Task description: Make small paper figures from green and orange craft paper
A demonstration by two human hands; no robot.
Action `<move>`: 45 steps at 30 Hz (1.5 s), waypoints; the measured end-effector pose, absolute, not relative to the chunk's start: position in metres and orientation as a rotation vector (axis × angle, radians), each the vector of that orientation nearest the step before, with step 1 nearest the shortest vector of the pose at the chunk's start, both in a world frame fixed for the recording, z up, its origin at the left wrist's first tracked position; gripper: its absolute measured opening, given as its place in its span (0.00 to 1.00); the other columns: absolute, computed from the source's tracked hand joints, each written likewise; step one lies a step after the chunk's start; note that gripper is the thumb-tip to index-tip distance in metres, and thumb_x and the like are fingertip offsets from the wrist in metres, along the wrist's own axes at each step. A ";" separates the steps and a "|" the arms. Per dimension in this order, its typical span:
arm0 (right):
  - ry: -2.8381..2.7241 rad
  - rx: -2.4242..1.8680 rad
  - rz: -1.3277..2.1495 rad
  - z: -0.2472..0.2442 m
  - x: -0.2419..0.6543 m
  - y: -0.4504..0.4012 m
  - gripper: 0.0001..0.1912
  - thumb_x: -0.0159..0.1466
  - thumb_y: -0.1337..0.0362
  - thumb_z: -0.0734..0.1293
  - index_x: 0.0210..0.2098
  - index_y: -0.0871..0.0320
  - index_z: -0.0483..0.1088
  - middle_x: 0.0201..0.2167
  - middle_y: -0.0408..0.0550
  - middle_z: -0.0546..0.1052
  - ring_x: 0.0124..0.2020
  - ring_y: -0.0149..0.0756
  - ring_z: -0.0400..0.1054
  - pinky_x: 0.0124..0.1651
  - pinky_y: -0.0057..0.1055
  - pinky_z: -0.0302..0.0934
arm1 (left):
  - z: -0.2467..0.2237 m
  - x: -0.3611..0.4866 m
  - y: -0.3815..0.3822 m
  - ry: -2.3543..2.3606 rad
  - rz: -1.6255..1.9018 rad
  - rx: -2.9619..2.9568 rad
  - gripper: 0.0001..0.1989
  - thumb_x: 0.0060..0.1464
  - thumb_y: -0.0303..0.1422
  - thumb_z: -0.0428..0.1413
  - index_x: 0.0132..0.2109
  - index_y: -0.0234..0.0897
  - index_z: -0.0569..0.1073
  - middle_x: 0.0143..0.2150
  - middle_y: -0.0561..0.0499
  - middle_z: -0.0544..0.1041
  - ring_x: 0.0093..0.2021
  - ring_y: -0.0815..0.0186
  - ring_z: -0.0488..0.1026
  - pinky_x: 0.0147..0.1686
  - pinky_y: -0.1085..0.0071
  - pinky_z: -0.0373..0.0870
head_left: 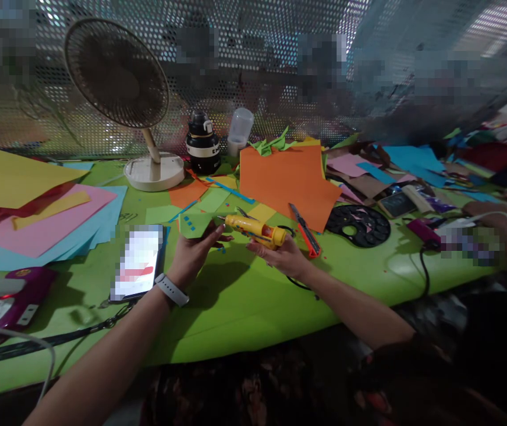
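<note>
My left hand (193,254), with a pale watch on its wrist, holds a folded green paper piece (194,226) that has small blue squares on it. In my right hand (283,255) is a yellow glue gun (255,228), its nozzle pointing left, close to the green paper and my left fingertips. A dark cord hangs below the right hand. Just right of the glue gun, an orange utility knife (307,236) lies over the edge of a large orange sheet (282,183). Left of my left hand lies a lit phone (140,263).
A fan (155,171), a black bottle (203,148) and a clear container (240,127) stand at the back. Coloured paper (40,219) covers the left. A black palette (359,226) lies right; beyond it is another person's hand (495,216). Purple device (20,302) at left.
</note>
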State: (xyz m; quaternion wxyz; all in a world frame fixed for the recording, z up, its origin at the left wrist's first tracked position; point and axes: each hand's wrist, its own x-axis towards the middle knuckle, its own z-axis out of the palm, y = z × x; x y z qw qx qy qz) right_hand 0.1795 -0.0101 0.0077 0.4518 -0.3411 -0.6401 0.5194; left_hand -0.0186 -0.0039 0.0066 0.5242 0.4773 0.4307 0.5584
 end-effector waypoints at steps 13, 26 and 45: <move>-1.601 -0.828 1.267 0.003 0.182 -0.008 0.14 0.57 0.60 0.73 0.41 0.58 0.74 0.36 0.50 0.79 0.39 0.39 0.75 0.36 0.32 0.76 | 0.005 -0.019 -0.004 1.023 1.366 1.148 0.15 0.45 0.37 0.67 0.35 0.34 0.71 0.30 0.51 0.77 0.30 0.61 0.80 0.28 0.70 0.75; -1.605 -0.806 1.272 -0.003 0.182 -0.005 0.19 0.56 0.56 0.73 0.44 0.59 0.75 0.42 0.52 0.80 0.41 0.39 0.76 0.46 0.35 0.74 | 0.004 -0.018 -0.003 1.014 1.372 1.142 0.16 0.44 0.37 0.67 0.35 0.34 0.71 0.30 0.51 0.76 0.30 0.61 0.80 0.27 0.70 0.76; -1.590 -0.803 1.320 0.000 0.183 -0.007 0.21 0.57 0.55 0.73 0.46 0.58 0.74 0.48 0.52 0.78 0.43 0.39 0.76 0.49 0.37 0.74 | 0.007 -0.018 -0.005 1.042 1.360 1.154 0.15 0.45 0.38 0.66 0.35 0.34 0.71 0.30 0.51 0.77 0.31 0.60 0.80 0.28 0.71 0.75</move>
